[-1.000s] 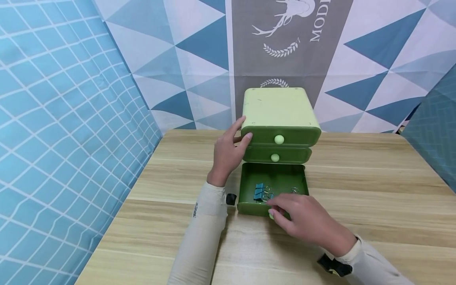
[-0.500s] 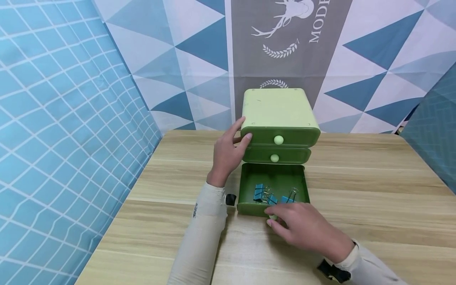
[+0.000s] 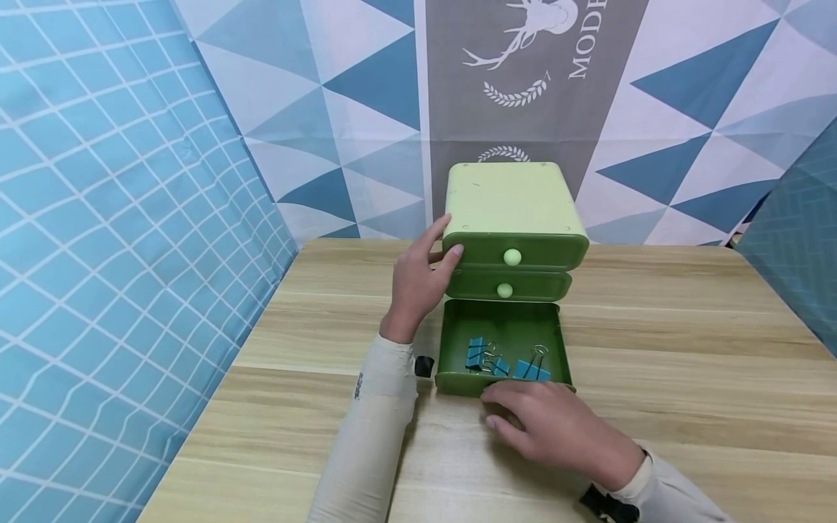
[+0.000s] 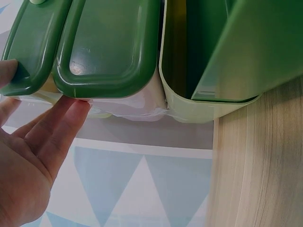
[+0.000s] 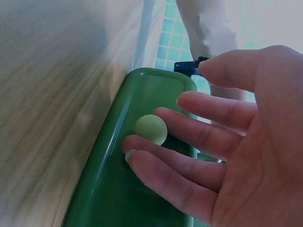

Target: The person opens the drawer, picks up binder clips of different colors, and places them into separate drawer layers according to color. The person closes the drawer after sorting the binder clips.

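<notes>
A drawer cabinet (image 3: 513, 196) with a pale green top and dark green drawer fronts stands on the table. My left hand (image 3: 418, 280) holds its upper left corner, thumb on the top drawer's front and fingers along the side. The bottom drawer (image 3: 453, 383) is pulled out. Inside it lie blue binder clips: one at the left (image 3: 475, 353), a second beside it (image 3: 500, 366) and another at the right (image 3: 532, 370). My right hand (image 3: 556, 421) is at that drawer's front. In the right wrist view its loosely bent fingers are around the round knob (image 5: 151, 128), with the thumb apart.
The middle drawer (image 3: 477, 285) sits pushed in under the top drawer. Wood-grain table (image 3: 667, 349) surrounds the cabinet. A patterned cloth (image 3: 366, 123) hangs behind it, and a blue gridded sheet (image 3: 131, 218) stands along the left.
My right hand has drawn slightly back toward me from over the drawer, its thumb leaving the knob. The right-hand binder clip has come into sight. The left hand and the drawer have stayed put.
</notes>
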{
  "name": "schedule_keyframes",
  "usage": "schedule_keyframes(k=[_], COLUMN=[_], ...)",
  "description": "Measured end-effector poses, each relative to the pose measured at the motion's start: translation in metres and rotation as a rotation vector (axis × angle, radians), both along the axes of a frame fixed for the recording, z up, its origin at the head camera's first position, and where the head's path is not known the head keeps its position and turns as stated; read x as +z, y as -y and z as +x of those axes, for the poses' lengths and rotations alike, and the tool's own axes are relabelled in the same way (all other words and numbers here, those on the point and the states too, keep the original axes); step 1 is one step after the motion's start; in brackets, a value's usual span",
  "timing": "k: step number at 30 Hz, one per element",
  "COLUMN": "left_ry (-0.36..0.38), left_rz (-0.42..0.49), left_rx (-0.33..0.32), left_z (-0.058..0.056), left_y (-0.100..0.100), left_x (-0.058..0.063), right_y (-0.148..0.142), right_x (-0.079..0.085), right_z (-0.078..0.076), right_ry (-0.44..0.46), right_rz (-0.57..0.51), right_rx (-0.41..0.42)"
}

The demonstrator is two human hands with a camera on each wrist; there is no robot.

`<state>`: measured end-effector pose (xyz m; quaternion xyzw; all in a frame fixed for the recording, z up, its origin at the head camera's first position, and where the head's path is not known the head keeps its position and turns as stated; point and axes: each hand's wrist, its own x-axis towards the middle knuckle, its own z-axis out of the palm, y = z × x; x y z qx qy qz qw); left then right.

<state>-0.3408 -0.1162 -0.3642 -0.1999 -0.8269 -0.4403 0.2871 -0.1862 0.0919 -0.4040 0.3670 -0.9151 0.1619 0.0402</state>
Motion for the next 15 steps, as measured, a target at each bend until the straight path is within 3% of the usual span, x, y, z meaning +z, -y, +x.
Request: schedule_keyframes(k=[15], left_ry=[-0.007], left_rz=[0.002], left_rx=[-0.005], left_z=[-0.0001], left_y=[0.0004], left_x=[-0.0005], right_y=[-0.0031], right_x=[-0.0024], right_z=[-0.0078], right_ry=[-0.017], right_rz=[0.0], right_rx=[-0.083])
